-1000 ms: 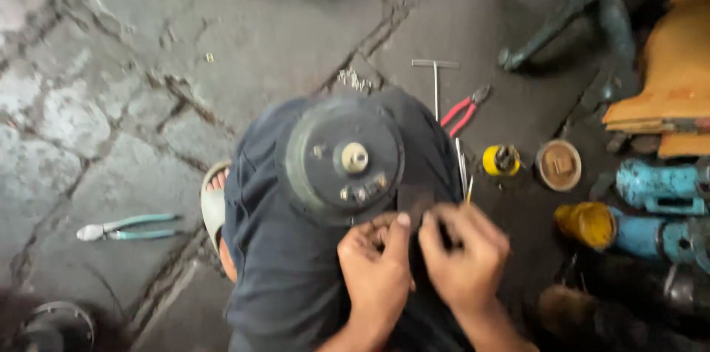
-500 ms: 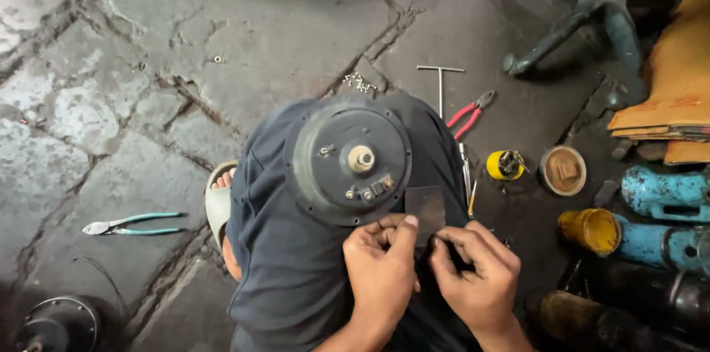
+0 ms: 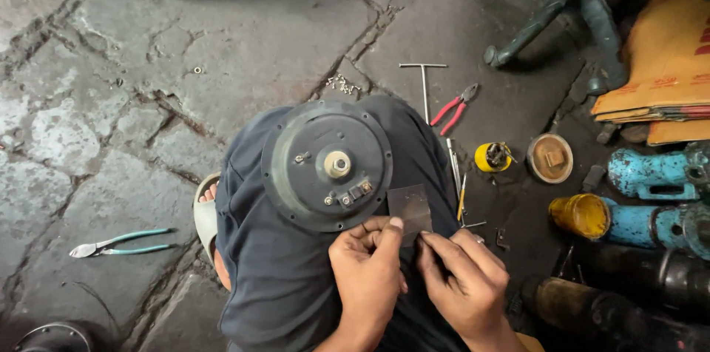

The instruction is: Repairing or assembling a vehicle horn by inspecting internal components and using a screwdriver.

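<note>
Far left on the stone floor (image 3: 244,19), a pair of teal-handled cutters (image 3: 118,243) lies flat, well apart from the work and out of reach of either hand. Just right of it, the person's sandalled foot (image 3: 205,211) shows at the knee's left edge.

The round dark motor housing (image 3: 327,167) rests flat on the person's lap (image 3: 281,278), shaft end up; judged, the knee serves as a bench so the part sits steady and close to the eyes.

The left hand (image 3: 367,271) has its fingers drawn together, pinching the lower edge of a small grey translucent sheet (image 3: 409,208), which touches the housing's lower right rim. The right hand (image 3: 462,278) meets it from the right with its fingertips closed on the same sheet's lower edge. Judged, 2 hands hold it because the sheet is thin and limp.

Right of the lap, on the floor: a T-handle wrench (image 3: 424,86), red-handled pliers (image 3: 453,108), a yellow spool (image 3: 494,157), a round brown lid (image 3: 550,157). These lie within arm's reach, probably set down for ready use. At the right edge lie blue and yellow power tools (image 3: 636,197) and cardboard (image 3: 665,49).
</note>
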